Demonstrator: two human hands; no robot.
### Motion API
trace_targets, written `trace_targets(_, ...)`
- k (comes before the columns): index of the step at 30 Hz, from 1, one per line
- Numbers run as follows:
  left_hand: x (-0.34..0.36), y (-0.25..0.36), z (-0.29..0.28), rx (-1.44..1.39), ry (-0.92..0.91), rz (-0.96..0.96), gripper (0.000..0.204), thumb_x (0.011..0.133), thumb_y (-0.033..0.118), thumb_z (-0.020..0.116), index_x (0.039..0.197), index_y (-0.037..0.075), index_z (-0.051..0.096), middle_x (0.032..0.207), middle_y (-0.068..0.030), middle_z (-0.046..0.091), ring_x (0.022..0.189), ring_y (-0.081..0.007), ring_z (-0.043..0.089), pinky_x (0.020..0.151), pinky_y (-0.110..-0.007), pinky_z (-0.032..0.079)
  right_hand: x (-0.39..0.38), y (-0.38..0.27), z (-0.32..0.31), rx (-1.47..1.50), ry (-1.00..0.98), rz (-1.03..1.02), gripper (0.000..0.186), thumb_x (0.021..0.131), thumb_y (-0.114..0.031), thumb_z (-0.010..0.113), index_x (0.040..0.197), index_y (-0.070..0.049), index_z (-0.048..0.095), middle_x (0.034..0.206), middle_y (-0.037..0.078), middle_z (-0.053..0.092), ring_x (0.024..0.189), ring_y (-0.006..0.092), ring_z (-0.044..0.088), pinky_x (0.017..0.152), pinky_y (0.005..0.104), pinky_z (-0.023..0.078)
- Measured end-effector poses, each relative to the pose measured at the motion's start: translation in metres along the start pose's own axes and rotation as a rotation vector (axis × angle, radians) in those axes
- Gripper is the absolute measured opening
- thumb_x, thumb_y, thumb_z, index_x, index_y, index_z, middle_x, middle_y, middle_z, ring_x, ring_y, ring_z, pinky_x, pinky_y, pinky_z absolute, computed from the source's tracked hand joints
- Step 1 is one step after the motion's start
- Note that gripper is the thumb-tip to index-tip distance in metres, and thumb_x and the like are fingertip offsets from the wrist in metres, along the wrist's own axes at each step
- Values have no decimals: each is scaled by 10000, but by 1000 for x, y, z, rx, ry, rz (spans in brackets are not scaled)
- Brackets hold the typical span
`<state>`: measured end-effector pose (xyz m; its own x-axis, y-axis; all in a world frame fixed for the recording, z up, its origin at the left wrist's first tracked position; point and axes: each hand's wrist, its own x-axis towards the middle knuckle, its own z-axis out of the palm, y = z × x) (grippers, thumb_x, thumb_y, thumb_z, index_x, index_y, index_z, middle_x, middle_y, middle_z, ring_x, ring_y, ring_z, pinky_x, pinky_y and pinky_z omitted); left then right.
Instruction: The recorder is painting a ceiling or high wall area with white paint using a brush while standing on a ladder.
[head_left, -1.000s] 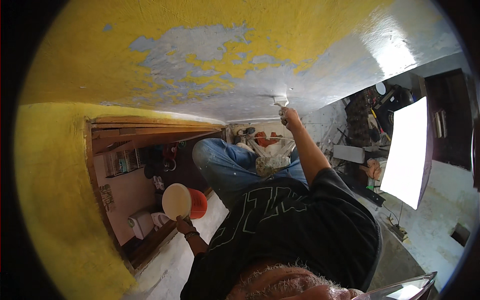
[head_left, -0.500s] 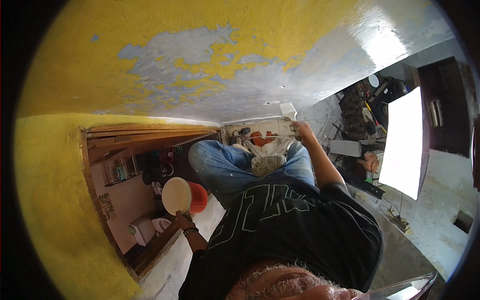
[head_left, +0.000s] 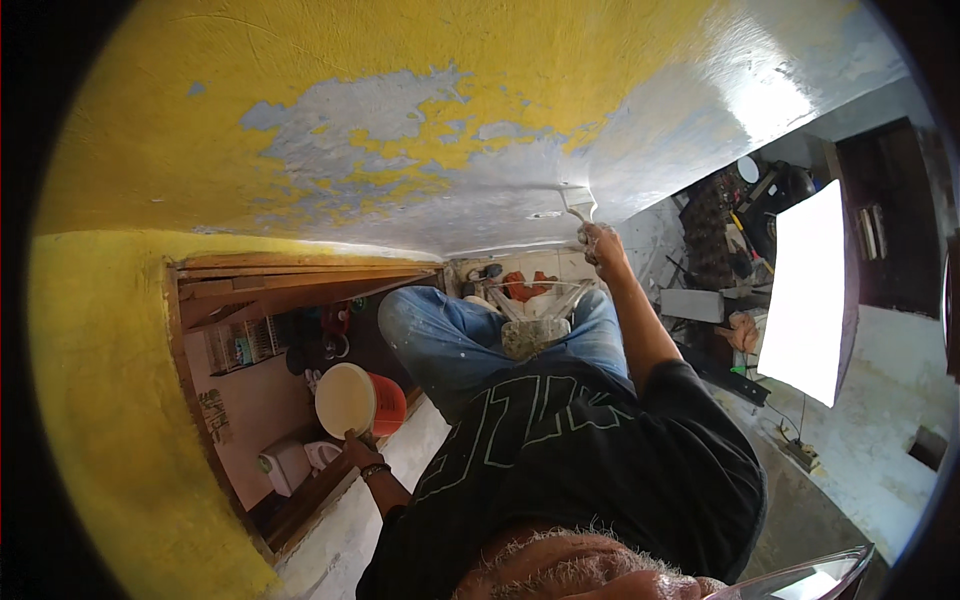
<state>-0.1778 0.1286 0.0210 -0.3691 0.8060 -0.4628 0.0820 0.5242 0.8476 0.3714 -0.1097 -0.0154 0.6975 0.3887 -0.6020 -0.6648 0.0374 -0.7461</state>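
Fingers of the right hand (head_left: 600, 248) are closed around the handle of a pale, flat, broad-ended hand tool (head_left: 577, 203), which reaches ahead of them to a glossy wall (head_left: 520, 90) of yellow paint broken by grey patches. The wide end is at a grey part; whether it presses there cannot be told. Pale smears mark these fingers.

Well to their left and nearer the body, the fingers of the left hand (head_left: 363, 450) clasp the edge of a red plastic bucket (head_left: 390, 405). Its round cream top is turned leftward; lid or contents, it is hard to say. Any print on the red side is too small to read. A dark bracelet (head_left: 376, 469) rings the wrist just behind these fingers.

Between the two sets of fingers are blue, pale-flecked denim jeans (head_left: 435, 335) and a paint-smeared, greyish block (head_left: 535, 337). Behind them, a black short-sleeved shirt (head_left: 600, 470) bears large, pale-outlined lettering, partly lost in folds. Beyond the left fingers stands a brown wooden door frame (head_left: 320, 253); to the right of the right fingers, a pale oblong box (head_left: 692, 304) and, farther, a bright white four-sided panel (head_left: 805, 290).
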Motion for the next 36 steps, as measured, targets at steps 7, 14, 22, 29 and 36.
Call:
trace_targets(7, 1, 3, 31, 75, -11, -82, 205, 799, 232, 549, 821, 31, 579, 610, -14, 532, 429, -97, 446, 399, -235, 349, -97, -95, 34, 8, -61, -124, 189, 879, -214, 538, 856, -33, 588, 645, -14, 489, 442, 41, 361, 379, 192, 247)
trace_targets(14, 11, -19, 32, -9, 22, -31, 233, 791, 240, 546, 758, 12, 587, 553, -15, 509, 396, -92, 422, 379, -243, 316, -173, -139, 59, -71, -182, -299, 226, 902, -237, 509, 944, -30, 590, 656, -21, 477, 441, 22, 337, 383, 168, 228)
trace_targets(22, 0, -17, 35, 8, 42, 15, 230, 764, 225, 560, 723, 0, 583, 541, -16, 490, 399, -99, 420, 383, -266, 314, -73, -5, 29, 12, -102, 28, 177, 865, -225, 543, 839, -51, 562, 608, -2, 477, 370, 52, 328, 323, 202, 220)
trace_targets(29, 23, -42, 12, -63, 12, -8, 225, 766, 217, 550, 735, -5, 573, 547, -16, 485, 417, -101, 432, 386, -266, 320, -94, -79, 64, 4, -82, -115, 195, 881, -183, 508, 903, 2, 566, 623, -2, 474, 372, 46, 313, 334, 194, 237)
trace_targets(36, 33, -57, 13, -16, 84, -64, 270, 779, 252, 576, 821, -12, 610, 669, -52, 573, 481, -129, 508, 425, -267, 395, -200, -163, 93, -82, -180, -553, 213, 925, -241, 488, 939, -45, 570, 625, -21, 463, 422, 11, 300, 353, 165, 222)
